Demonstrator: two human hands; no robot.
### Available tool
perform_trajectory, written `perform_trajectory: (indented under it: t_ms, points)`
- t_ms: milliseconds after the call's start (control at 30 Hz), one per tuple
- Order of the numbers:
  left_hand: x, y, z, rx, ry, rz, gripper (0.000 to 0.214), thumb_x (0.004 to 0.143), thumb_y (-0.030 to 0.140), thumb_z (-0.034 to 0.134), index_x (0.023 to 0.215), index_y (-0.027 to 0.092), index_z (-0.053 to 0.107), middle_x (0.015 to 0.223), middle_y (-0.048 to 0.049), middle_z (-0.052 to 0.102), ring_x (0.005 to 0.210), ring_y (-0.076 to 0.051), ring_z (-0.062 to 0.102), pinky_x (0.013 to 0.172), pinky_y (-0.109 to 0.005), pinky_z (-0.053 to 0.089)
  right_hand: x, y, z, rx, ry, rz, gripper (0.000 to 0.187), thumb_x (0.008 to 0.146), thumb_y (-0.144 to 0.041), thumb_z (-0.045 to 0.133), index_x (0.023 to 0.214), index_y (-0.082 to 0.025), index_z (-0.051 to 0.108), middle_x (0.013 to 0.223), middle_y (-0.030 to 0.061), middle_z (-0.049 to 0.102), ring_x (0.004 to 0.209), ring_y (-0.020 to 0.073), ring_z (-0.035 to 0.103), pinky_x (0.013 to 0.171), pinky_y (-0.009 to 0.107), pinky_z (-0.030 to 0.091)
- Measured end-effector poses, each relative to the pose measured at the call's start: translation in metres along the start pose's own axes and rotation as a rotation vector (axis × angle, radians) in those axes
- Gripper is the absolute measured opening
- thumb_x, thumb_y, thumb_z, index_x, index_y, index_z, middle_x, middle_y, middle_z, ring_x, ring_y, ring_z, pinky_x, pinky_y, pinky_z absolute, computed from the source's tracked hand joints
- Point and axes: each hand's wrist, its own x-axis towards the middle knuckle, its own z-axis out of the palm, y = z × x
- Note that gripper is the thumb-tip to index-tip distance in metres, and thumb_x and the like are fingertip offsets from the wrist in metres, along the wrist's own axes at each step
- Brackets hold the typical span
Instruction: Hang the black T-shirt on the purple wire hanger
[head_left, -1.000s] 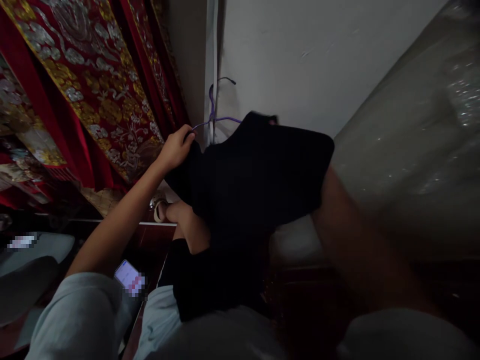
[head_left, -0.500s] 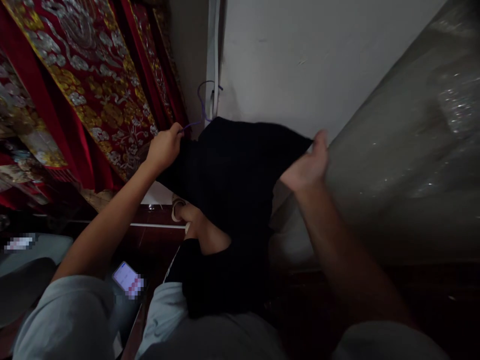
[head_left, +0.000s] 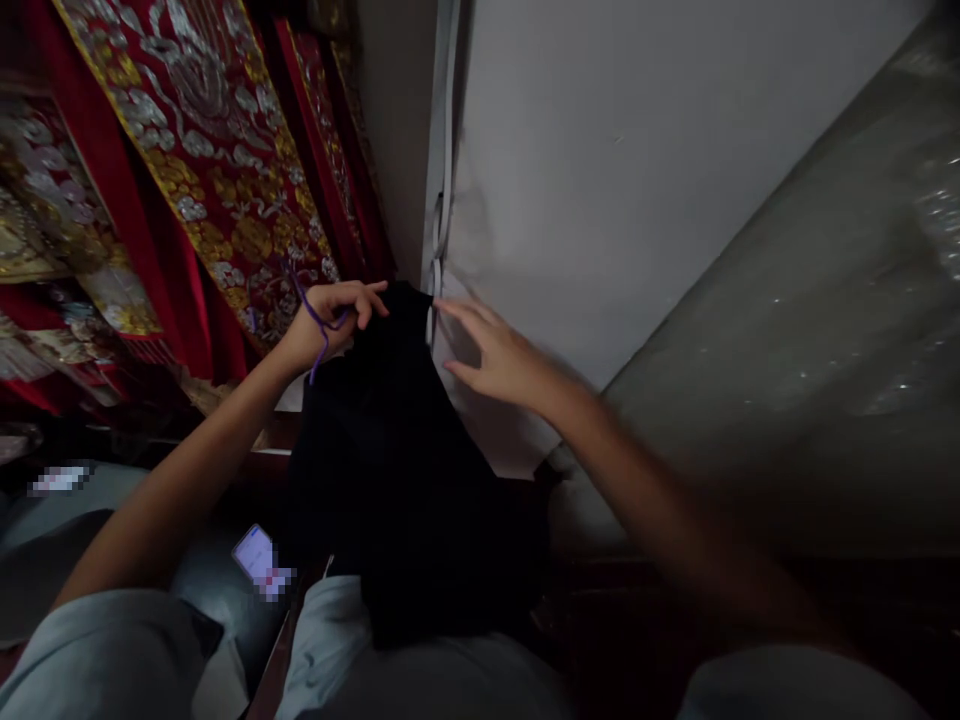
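Observation:
My left hand (head_left: 330, 320) is closed on the top of a black garment (head_left: 405, 470) and on a thin purple hanger (head_left: 319, 330), whose wire curves past my wrist. The garment hangs straight down from that grip over my lap. My right hand (head_left: 495, 350) is just to the right of the garment's top, fingers stretched out and apart, blurred by motion, holding nothing. Most of the hanger is hidden inside the cloth.
Red and gold embroidered fabric (head_left: 187, 160) hangs at the left. A pale wall (head_left: 637, 170) with a white vertical strip (head_left: 442, 180) is ahead. A plastic-wrapped bulky surface (head_left: 810, 350) fills the right. A lit phone (head_left: 259, 562) lies by my knee.
My right hand let go of the garment's right edge and moved left toward its top. The garment dropped from spread out to hanging narrow. The hanger hook came down to my left hand.

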Motion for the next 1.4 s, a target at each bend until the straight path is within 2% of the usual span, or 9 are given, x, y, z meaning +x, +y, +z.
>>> perform_trajectory:
  t_ms: [133, 267, 367, 467, 667, 833, 1067, 1267, 1400]
  points:
    - [0.001, 0.032, 0.030, -0.138, -0.148, -0.019, 0.050, 0.092, 0.056, 0.070, 0.061, 0.017, 0.061, 0.099, -0.0140, 0.077, 0.122, -0.029, 0.070, 0.116, -0.046, 0.049, -0.001, 0.036, 0.046, -0.280, 0.140, -0.013, 0.108, 0.080, -0.033, 0.077, 0.167, -0.019, 0.014, 0.171, 0.0188, 0.016, 0.161, 0.0427, 0.009, 0.127, 0.072, 0.013]
    - [0.004, 0.037, 0.048, -0.277, -0.243, -0.086, 0.050, 0.092, 0.054, 0.071, 0.061, 0.017, 0.060, 0.106, -0.0140, 0.077, 0.122, -0.030, 0.069, 0.118, -0.050, 0.046, -0.003, 0.043, 0.066, -0.291, 0.229, -0.079, 0.081, 0.088, -0.030, 0.063, 0.160, -0.023, 0.025, 0.159, 0.0157, 0.039, 0.157, 0.0388, 0.025, 0.125, 0.070, 0.023]
    - [0.001, 0.029, 0.030, -0.329, -0.292, -0.217, 0.032, 0.087, 0.047, 0.081, 0.087, 0.017, 0.072, 0.125, -0.0137, 0.073, 0.126, -0.031, 0.067, 0.114, -0.052, 0.051, -0.010, 0.047, 0.063, -0.337, 0.154, -0.050, 0.063, 0.084, -0.019, 0.059, 0.145, -0.021, 0.044, 0.134, 0.0150, 0.058, 0.135, 0.0355, 0.052, 0.114, 0.058, 0.045]
    - [-0.008, 0.022, -0.008, -0.316, -0.139, -0.391, 0.050, 0.080, 0.044, 0.087, 0.119, 0.020, 0.068, 0.143, -0.0110, 0.064, 0.130, -0.031, 0.064, 0.107, -0.051, 0.056, -0.025, 0.053, 0.050, -0.433, 0.102, 0.055, 0.062, 0.071, -0.015, 0.064, 0.132, -0.014, 0.052, 0.122, 0.0168, 0.062, 0.117, 0.0360, 0.059, 0.103, 0.053, 0.051]
    - [-0.040, 0.026, -0.042, 0.109, 0.195, -0.393, 0.028, 0.094, 0.040, 0.069, 0.111, 0.018, 0.066, 0.117, -0.0071, 0.073, 0.108, -0.023, 0.069, 0.103, -0.047, 0.056, -0.045, 0.078, 0.006, -0.495, 0.292, 0.422, 0.073, 0.066, -0.019, 0.072, 0.133, -0.009, 0.047, 0.128, 0.0224, 0.059, 0.123, 0.0409, 0.055, 0.106, 0.057, 0.045]
    - [-0.045, 0.045, -0.004, 0.634, 0.055, -0.095, 0.024, 0.098, 0.027, 0.058, 0.117, 0.016, 0.066, 0.103, -0.0076, 0.069, 0.098, -0.022, 0.066, 0.091, -0.039, 0.054, -0.021, 0.073, -0.037, -0.527, 0.369, 0.560, 0.074, 0.065, -0.018, 0.076, 0.133, -0.012, 0.048, 0.130, 0.0212, 0.059, 0.125, 0.0404, 0.055, 0.108, 0.056, 0.044]
    - [-0.033, 0.029, 0.081, 0.727, -0.325, -0.371, 0.071, 0.097, 0.023, 0.055, 0.162, 0.022, 0.027, 0.098, -0.0069, 0.075, 0.083, -0.024, 0.073, 0.078, -0.033, 0.055, 0.003, 0.018, -0.058, -0.521, 0.215, 0.445, 0.071, 0.073, -0.017, 0.077, 0.137, -0.006, 0.049, 0.135, 0.0229, 0.056, 0.130, 0.0408, 0.052, 0.110, 0.055, 0.043]
    - [-0.061, 0.002, 0.126, 0.668, -0.441, -0.485, 0.027, 0.102, 0.040, 0.052, 0.109, 0.019, 0.068, 0.086, -0.0089, 0.073, 0.075, -0.024, 0.071, 0.070, -0.032, 0.050, -0.015, 0.038, -0.056, -0.454, 0.266, 0.289, 0.075, 0.076, -0.023, 0.079, 0.143, -0.013, 0.049, 0.138, 0.0214, 0.054, 0.136, 0.0462, 0.047, 0.114, 0.064, 0.039]
    - [-0.087, 0.011, 0.142, 0.408, -0.314, -0.473, 0.030, 0.095, 0.029, 0.059, 0.067, 0.018, 0.058, 0.063, -0.0016, 0.058, 0.059, -0.016, 0.056, 0.062, -0.028, 0.039, -0.024, 0.041, -0.031, -0.458, 0.314, 0.274, 0.100, 0.069, -0.020, 0.082, 0.157, -0.016, 0.036, 0.159, 0.0218, 0.036, 0.152, 0.0538, 0.022, 0.119, 0.079, 0.021]
